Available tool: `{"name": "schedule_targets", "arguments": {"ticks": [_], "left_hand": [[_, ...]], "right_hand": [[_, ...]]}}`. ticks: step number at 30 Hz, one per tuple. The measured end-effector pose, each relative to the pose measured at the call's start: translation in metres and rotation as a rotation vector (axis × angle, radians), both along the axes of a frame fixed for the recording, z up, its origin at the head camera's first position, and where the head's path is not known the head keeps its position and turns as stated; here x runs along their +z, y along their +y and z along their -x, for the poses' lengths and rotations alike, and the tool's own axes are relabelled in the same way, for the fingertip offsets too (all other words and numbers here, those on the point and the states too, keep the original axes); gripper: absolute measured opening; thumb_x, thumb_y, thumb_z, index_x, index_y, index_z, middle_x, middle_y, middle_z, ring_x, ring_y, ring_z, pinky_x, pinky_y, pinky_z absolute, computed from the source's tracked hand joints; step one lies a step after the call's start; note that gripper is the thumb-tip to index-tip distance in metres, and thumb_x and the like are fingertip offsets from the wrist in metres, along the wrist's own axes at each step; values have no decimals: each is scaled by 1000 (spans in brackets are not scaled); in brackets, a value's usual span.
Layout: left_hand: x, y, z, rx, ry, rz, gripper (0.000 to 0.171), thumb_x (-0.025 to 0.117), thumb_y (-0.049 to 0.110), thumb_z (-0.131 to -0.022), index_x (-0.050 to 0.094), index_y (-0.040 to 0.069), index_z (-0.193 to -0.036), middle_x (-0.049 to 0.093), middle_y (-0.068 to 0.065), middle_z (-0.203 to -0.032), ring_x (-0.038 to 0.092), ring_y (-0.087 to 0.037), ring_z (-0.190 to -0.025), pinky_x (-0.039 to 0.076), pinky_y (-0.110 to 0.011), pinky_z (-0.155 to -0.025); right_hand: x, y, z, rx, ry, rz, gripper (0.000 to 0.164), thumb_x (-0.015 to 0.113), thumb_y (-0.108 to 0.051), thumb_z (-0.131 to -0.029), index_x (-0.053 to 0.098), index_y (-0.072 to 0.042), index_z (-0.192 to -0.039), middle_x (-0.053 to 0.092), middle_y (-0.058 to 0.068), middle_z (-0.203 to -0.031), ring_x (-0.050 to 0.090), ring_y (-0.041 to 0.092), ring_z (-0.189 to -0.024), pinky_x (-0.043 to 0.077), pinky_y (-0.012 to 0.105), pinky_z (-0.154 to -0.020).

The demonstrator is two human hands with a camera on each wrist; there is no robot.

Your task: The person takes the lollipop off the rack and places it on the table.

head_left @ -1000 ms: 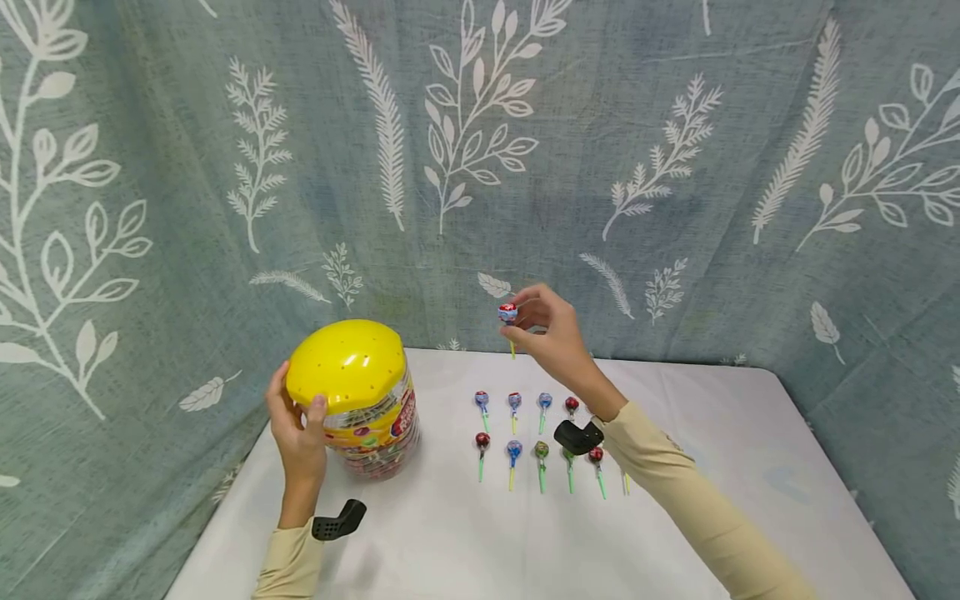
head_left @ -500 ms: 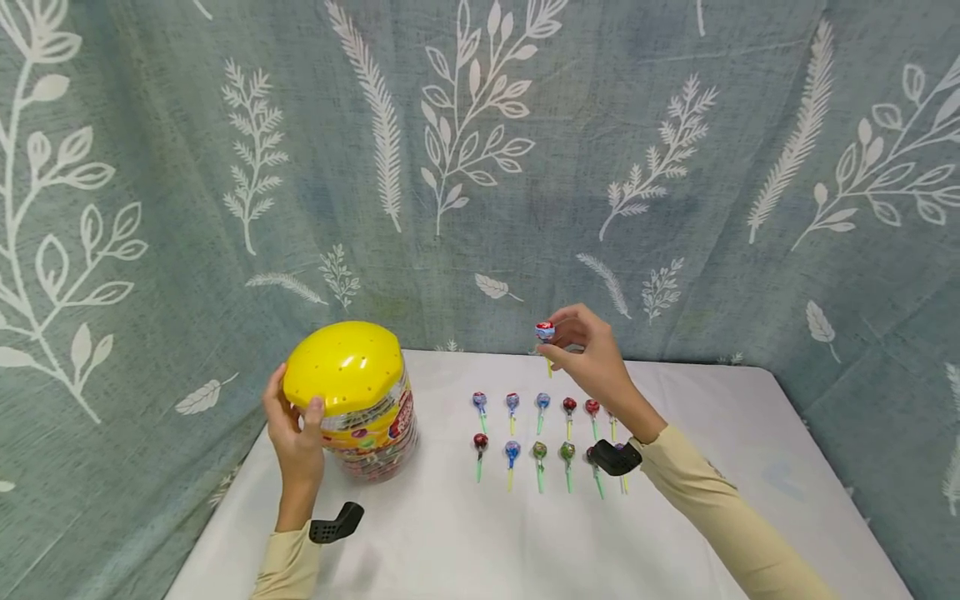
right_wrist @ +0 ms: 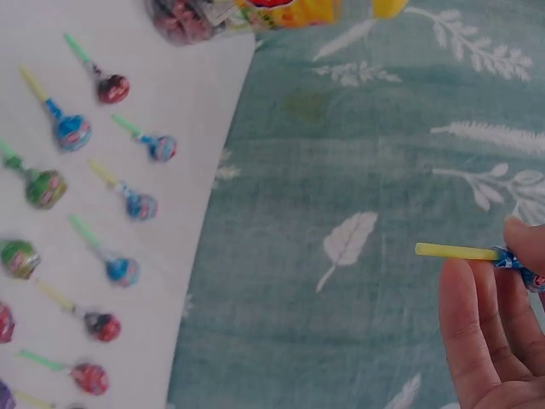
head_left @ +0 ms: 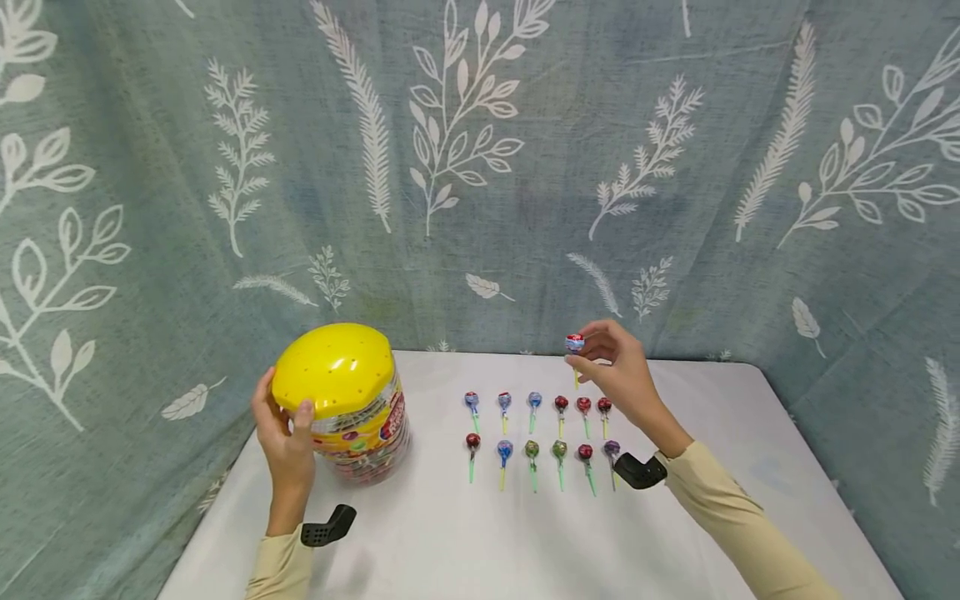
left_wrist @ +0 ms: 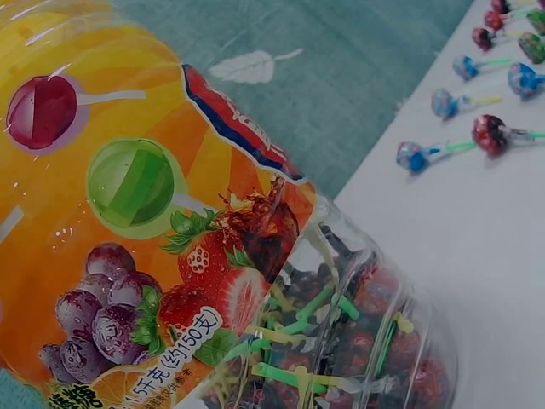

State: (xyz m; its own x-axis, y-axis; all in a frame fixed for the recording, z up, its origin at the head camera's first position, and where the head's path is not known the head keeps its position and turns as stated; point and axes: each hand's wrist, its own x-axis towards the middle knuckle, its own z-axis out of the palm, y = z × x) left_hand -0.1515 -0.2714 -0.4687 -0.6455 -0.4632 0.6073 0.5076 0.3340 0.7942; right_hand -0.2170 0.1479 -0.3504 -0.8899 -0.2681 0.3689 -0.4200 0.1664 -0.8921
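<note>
My left hand (head_left: 283, 454) holds a clear plastic jar (head_left: 375, 450) at its upper left side, thumb just under the yellow lid (head_left: 333, 367). The left wrist view shows the jar's fruit label (left_wrist: 128, 256) and wrapped lollipops inside. Above the back of the table, my right hand (head_left: 621, 371) pinches a lollipop (head_left: 574, 342) with a red and blue wrapper, upright with its stick down. In the right wrist view its yellow stick (right_wrist: 456, 251) points left past the fingers. Two rows of wrapped lollipops (head_left: 535, 400) lie below that hand.
A white cloth covers the table (head_left: 465, 542), and a grey-green leaf-patterned curtain (head_left: 510, 275) hangs behind and at both sides. The front row includes green-wrapped lollipops (head_left: 532, 451) and a purple one (head_left: 612, 448) near the right wrist's black camera (head_left: 640, 472).
My right hand has moved right and lower with the lollipop, passing over the back row and uncovering its right end. My left hand stays on the jar.
</note>
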Motion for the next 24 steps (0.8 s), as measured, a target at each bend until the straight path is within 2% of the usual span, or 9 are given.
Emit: {"name": "schedule_targets", "arguments": {"ticks": [3, 7, 12, 15, 19, 24], "left_hand": [[0, 0, 1, -4, 5, -3, 66, 52, 13, -84, 31, 19, -146, 42, -4, -138, 45, -23, -112, 36, -24, -94], [0, 2, 1, 1, 9, -9, 65, 51, 13, -84, 30, 17, -146, 42, -5, -138, 46, -22, -110, 36, -23, -92], [1, 4, 2, -4, 28, -17, 66, 50, 12, -84, 29, 14, -146, 42, -8, -137, 46, -21, -108, 37, -21, -90], [1, 4, 3, -13, 28, -20, 66, 51, 12, -83, 29, 14, -146, 42, -7, -137, 46, -21, -109, 36, -22, -90], [2, 4, 2, -22, 22, -27, 67, 52, 13, -83, 30, 18, -146, 41, -6, -138, 45, -23, -111, 36, -23, -92], [3, 3, 1, -9, 19, -27, 66, 52, 15, -83, 31, 18, -146, 42, -7, -138, 46, -24, -110, 38, -22, -91]], "right_hand": [[-7, 10, 0, -16, -6, -8, 34, 66, 5, -82, 51, 10, -113, 59, 28, -90, 58, 49, -78, 53, 46, -63], [-30, 28, 9, -58, -25, -30, 35, 68, 2, -82, 52, 7, -113, 59, 27, -90, 59, 45, -77, 54, 42, -61], [-57, 49, 17, -135, -72, -60, 35, 71, -6, -82, 53, 1, -112, 60, 22, -89, 63, 31, -74, 54, 34, -59], [-67, 59, 17, -174, -103, -71, 35, 71, -7, -82, 52, 1, -111, 59, 21, -89, 63, 30, -74, 54, 35, -59], [-80, 68, 17, -213, -140, -79, 35, 71, -5, -82, 52, 2, -111, 59, 20, -89, 63, 35, -75, 54, 40, -60], [-98, 78, 17, -250, -201, -94, 35, 71, -3, -81, 52, 2, -110, 60, 20, -87, 64, 26, -69, 54, 40, -59]]}}
